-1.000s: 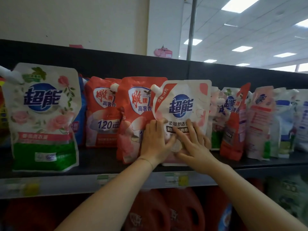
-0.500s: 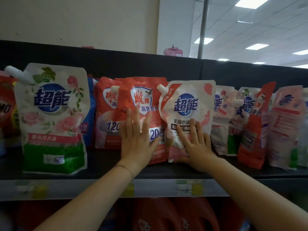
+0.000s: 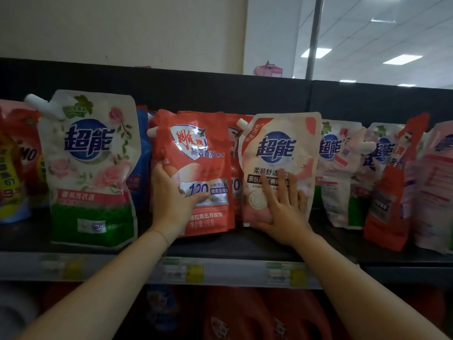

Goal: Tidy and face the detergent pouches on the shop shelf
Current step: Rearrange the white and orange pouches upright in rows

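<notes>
While the left hand (image 3: 171, 200) grips the red pouch (image 3: 196, 168), fingers curled round its left edge and thumb laid across the front by the "120" print, that pouch stands upright and face-out on the black shelf (image 3: 245, 244), near frame centre. Its spout is at the 11 o'clock corner.

At 3 o'clock of it, just beside, is the white-pink pouch (image 3: 279, 148), upright and face-out, spout also at 11 o'clock. The right hand (image 3: 284, 212) lies flat on its lower front, fingers straight and spread, pressing rather than grasping. A second red pouch (image 3: 232, 173) sits behind, between the two, mostly covered, with only a strip showing.

At 9 o'clock of the red pouch a blue pouch (image 3: 143, 155) is tucked at the back. In front of it stands a big white-green rose pouch (image 3: 90, 168), upright, near the shelf's front edge. Further toward 9 o'clock a red-yellow pouch (image 3: 17, 163) is cut off by the frame.

At 3 o'clock of the white-pink pouch come white floral pouches (image 3: 338, 173), crowded and overlapping, then an orange-red pouch (image 3: 392, 192) turned edge-on and leaning, then a pink pouch (image 3: 431, 187) at the frame edge.

At 6 o'clock, price labels (image 3: 186, 269) sit on the shelf's front rail, too blurred to read. Below them are red jugs (image 3: 245, 315), dim.
</notes>
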### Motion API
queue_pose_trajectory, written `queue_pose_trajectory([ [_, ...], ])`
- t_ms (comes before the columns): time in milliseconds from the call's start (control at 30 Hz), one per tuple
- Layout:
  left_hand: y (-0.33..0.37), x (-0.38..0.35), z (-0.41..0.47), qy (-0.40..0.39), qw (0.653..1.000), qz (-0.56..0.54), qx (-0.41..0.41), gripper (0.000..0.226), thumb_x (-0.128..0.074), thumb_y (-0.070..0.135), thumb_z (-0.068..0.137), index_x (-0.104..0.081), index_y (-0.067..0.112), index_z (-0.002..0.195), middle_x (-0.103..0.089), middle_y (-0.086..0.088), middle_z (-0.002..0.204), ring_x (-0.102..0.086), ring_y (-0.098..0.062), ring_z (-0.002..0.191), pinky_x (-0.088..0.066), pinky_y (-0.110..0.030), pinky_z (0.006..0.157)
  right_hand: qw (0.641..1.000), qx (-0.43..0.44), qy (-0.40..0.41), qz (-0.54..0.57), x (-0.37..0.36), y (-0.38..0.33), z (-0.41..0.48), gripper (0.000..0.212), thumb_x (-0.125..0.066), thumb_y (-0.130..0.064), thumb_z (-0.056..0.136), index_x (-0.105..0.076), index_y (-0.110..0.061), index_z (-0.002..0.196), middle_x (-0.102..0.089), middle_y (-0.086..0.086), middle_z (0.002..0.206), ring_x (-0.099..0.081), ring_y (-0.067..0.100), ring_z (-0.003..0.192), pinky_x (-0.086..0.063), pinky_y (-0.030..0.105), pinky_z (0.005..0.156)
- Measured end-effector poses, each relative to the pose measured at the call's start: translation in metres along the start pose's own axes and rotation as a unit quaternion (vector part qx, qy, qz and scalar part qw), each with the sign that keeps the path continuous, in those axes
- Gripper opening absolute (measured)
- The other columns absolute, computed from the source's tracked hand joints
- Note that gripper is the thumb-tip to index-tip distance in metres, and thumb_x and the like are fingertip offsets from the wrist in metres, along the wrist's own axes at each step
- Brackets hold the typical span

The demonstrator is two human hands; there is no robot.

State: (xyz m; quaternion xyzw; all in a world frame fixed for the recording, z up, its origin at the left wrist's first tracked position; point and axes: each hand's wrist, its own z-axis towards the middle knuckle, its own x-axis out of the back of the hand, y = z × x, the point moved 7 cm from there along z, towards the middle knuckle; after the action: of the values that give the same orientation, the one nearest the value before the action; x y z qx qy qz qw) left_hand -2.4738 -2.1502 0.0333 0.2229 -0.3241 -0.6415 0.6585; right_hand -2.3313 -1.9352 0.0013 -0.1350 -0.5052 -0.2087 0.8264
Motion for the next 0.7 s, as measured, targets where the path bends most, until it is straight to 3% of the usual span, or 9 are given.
queue_pose_trajectory([
  [67,-0.003,0.011,0.000,0.022,0.999,0.036,-0.031,0.119,-0.091,0.030,0.055,-0.015,0.015,0.145,-0.035,-0.012,0.138,-0.038,-0.025,0.128,-0.040,-0.046,0.105,1.000,-0.002,0.013,0.018,0.001,0.001,-0.001,0.120,-0.055,-0.077,0.071,0.043,-0.044,0.132,0.055,-0.004,0.139,0.050,0.023,0.127,0.020,0.047,0.109],
  [133,0.001,0.019,0.001,0.035,0.990,0.115,-0.079,0.128,-0.090,0.033,0.057,-0.003,0.012,0.150,-0.028,-0.017,0.139,-0.028,-0.027,0.130,-0.032,-0.044,0.108,0.999,-0.005,0.024,0.026,0.001,0.002,-0.002,0.122,-0.052,-0.083,0.067,0.042,-0.043,0.134,0.052,-0.004,0.142,0.047,0.023,0.131,0.020,0.046,0.110],
  [233,0.025,0.017,0.001,0.039,0.951,0.251,-0.175,0.126,-0.083,0.037,0.069,0.012,0.018,0.150,0.003,-0.018,0.155,-0.003,-0.031,0.144,-0.013,-0.047,0.114,0.996,0.004,0.053,0.077,0.004,0.001,-0.001,0.109,-0.032,-0.089,0.063,0.035,-0.046,0.137,0.046,-0.008,0.146,0.041,0.016,0.135,0.019,0.045,0.113],
  [300,0.038,0.004,-0.005,-0.016,0.928,0.313,-0.203,0.113,-0.069,0.049,0.079,0.017,0.027,0.149,0.028,-0.006,0.155,0.021,-0.029,0.144,0.000,-0.052,0.113,0.979,-0.021,0.118,0.163,0.013,0.006,-0.003,0.097,-0.029,-0.085,0.070,0.023,-0.048,0.143,0.034,-0.009,0.153,0.028,0.015,0.142,0.015,0.044,0.114],
  [367,0.039,-0.013,-0.014,-0.086,0.894,0.382,-0.220,0.103,-0.055,0.064,0.082,0.015,0.031,0.150,0.037,0.001,0.152,0.034,-0.025,0.139,0.010,-0.056,0.111,0.957,-0.072,0.183,0.212,0.022,0.014,-0.007,0.089,-0.034,-0.078,0.075,0.012,-0.047,0.146,0.023,-0.005,0.156,0.017,0.018,0.144,0.012,0.044,0.113],
  [500,0.019,-0.033,-0.028,-0.186,0.821,0.488,-0.230,0.105,-0.035,0.088,0.071,0.024,0.042,0.144,0.048,-0.003,0.144,0.045,-0.032,0.132,0.019,-0.065,0.104,0.972,-0.091,0.189,0.107,0.024,0.015,-0.006,0.087,-0.026,-0.079,0.078,0.015,-0.042,0.147,0.030,-0.002,0.153,0.020,0.021,0.142,0.008,0.049,0.114],
  [533,0.017,-0.030,-0.027,-0.173,0.826,0.491,-0.218,0.110,-0.035,0.091,0.066,0.025,0.041,0.144,0.048,-0.006,0.144,0.044,-0.034,0.132,0.017,-0.067,0.106,0.973,-0.096,0.188,0.094,0.022,0.016,-0.005,0.087,-0.024,-0.078,0.079,0.014,-0.040,0.147,0.030,-0.001,0.154,0.019,0.024,0.142,0.006,0.050,0.114],
  [600,0.018,-0.017,-0.023,-0.119,0.884,0.424,-0.160,0.118,-0.044,0.091,0.059,0.018,0.039,0.145,0.042,-0.006,0.148,0.036,-0.034,0.137,0.011,-0.065,0.107,0.970,-0.108,0.205,0.071,0.023,0.015,-0.003,0.087,-0.033,-0.074,0.084,0.009,-0.035,0.149,0.023,0.005,0.155,0.013,0.031,0.143,-0.001,0.054,0.114],
  [700,0.020,0.002,-0.021,-0.020,0.956,0.279,-0.087,0.116,-0.059,0.081,0.060,0.002,0.031,0.146,0.020,-0.006,0.157,0.012,-0.027,0.146,-0.007,-0.064,0.109,0.972,-0.021,0.234,-0.009,0.034,-0.011,-0.001,0.097,-0.070,-0.050,0.076,-0.014,-0.023,0.150,0.001,0.016,0.157,-0.001,0.037,0.144,-0.014,0.057,0.111],
])
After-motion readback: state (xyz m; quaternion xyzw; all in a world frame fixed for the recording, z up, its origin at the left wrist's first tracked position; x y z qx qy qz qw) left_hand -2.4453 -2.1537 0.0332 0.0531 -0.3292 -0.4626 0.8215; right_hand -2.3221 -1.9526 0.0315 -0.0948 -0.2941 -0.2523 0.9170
